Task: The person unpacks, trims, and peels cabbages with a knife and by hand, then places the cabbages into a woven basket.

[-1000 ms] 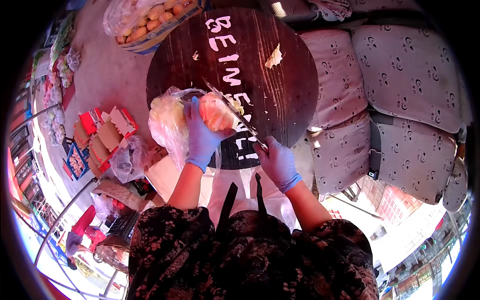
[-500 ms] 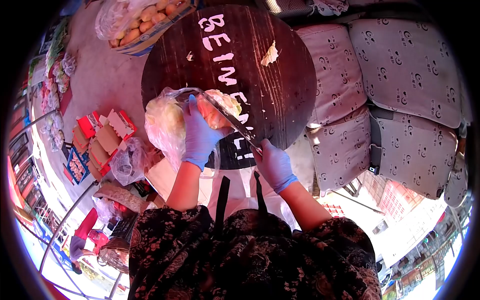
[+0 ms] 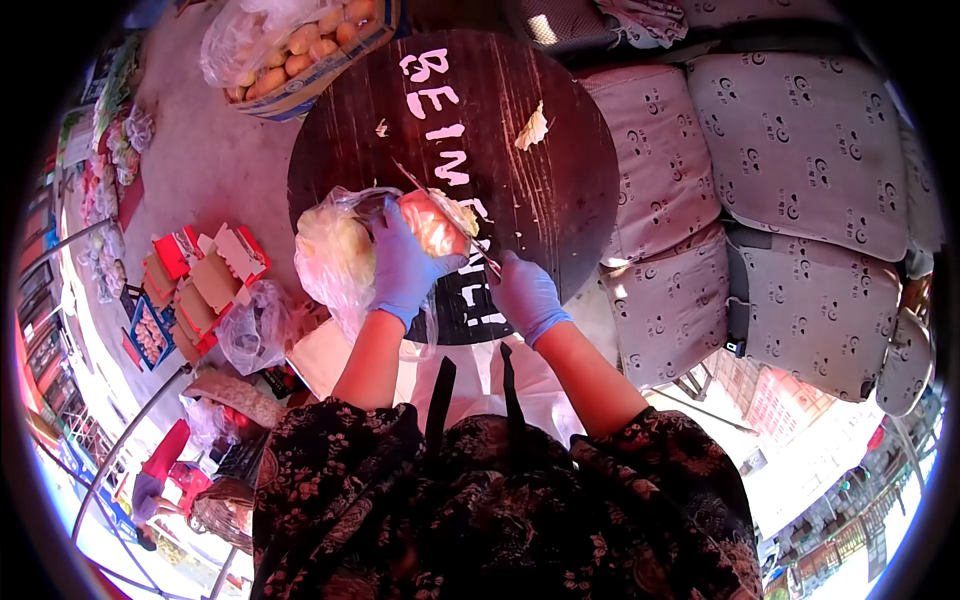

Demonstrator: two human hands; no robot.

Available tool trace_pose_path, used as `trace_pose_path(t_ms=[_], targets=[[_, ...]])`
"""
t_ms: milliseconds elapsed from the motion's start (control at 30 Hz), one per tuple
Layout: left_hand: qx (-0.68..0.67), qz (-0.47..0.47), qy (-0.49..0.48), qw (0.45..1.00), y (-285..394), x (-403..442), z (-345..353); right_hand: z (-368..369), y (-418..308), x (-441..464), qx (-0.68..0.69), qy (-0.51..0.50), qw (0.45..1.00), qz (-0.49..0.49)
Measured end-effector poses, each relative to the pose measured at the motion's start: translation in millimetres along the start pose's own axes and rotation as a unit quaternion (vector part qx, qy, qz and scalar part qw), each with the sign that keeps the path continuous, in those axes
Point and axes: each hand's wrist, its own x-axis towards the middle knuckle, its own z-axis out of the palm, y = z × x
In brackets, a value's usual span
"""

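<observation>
My left hand (image 3: 404, 265), in a blue glove, presses its fingers round a pale head of cabbage (image 3: 428, 225) on the round dark table. Pink light falls on the cabbage. A clear plastic bag (image 3: 335, 245) with more pale cabbage in it lies against the back of that hand. In my gloved right hand (image 3: 527, 297) is a knife (image 3: 484, 255), gripped by its handle. Its blade slants up and left along the right side of the cabbage, close to my left fingertips. Whether the edge is inside the cabbage I cannot tell.
The dark round table (image 3: 570, 200) bears white painted letters. A leaf scrap (image 3: 532, 127) and a smaller bit (image 3: 381, 128) lie on it. A box of orange fruit (image 3: 305, 50) stands beyond at left, red cartons (image 3: 215, 285) at left, grey padded seats (image 3: 800, 150) at right.
My right hand and the knife have moved left and a little away from me. The blade now shows narrower, and its tip sticks out past the cabbage. My left hand keeps its hold.
</observation>
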Motion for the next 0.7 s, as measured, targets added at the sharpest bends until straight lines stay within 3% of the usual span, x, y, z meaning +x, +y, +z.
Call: trace_pose_path(t_ms=[200, 333, 467, 633, 700], targets=[[0.022, -0.001, -0.009, 1.0, -3, 5, 1, -4, 11, -23, -0.014, -0.038, 0.998, 0.037], [0.025, -0.018, -0.035, 0.999, 7, 7, -5, 31, 20, 23, -0.019, 0.003, 1.0, -0.001], [-0.003, 0.034, 0.023, 0.999, -7, 4, -6, 54, 25, 60, 0.017, 0.031, 0.999, -0.02], [-0.227, 0.029, -0.07, 0.971, -28, 12, -21, 39, 35, 47, 0.179, 0.004, 0.984, 0.023], [-0.308, 0.022, -0.054, 0.95, -31, 5, -23, 30, 38, 37, 0.214, 0.021, 0.976, 0.017]])
